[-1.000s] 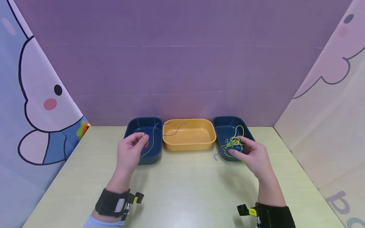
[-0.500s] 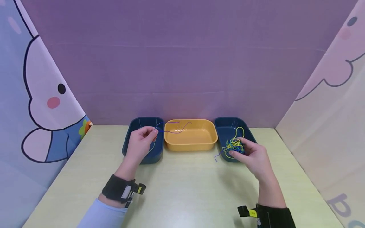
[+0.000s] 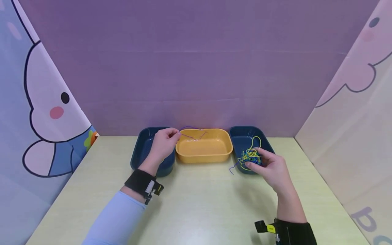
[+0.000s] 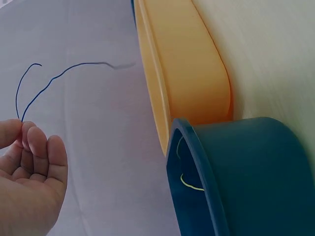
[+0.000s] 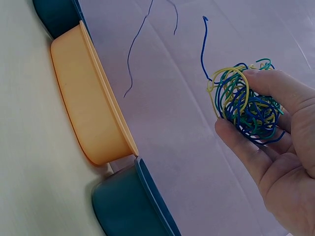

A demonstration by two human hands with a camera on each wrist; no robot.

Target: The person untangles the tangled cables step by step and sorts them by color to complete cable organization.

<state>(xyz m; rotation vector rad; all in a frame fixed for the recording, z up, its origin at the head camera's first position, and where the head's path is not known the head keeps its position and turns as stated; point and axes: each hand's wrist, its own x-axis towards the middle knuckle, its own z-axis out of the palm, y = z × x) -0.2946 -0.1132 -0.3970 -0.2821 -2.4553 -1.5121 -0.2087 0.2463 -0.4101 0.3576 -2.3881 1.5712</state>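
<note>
My left hand (image 3: 165, 143) pinches a thin blue wire-like strand (image 4: 51, 80) between thumb and forefinger. The strand bends back in two free ends that reach out over the yellow bin (image 3: 203, 158). In the right hand (image 3: 274, 168), thumb and fingers grip a tangled ball (image 5: 251, 108) of blue, green and yellow strands. One yellow loop rises from the ball and a blue end sticks out of its side. This hand is above the right blue bin (image 3: 243, 134). Part of a yellow strand (image 4: 192, 187) shows inside the left blue bin (image 4: 246, 162).
The three bins stand in a row at the back of the pale table (image 3: 199, 204), the yellow one in the middle. Behind them rises a purple backdrop (image 3: 196, 68). Printed cartoon panels flank the table on the left (image 3: 46, 112) and right (image 3: 361, 143).
My left hand has moved right and away from me, from over the left blue bin to the yellow bin's left edge, carrying the blue strand. The right hand stays nearly still with the ball.
</note>
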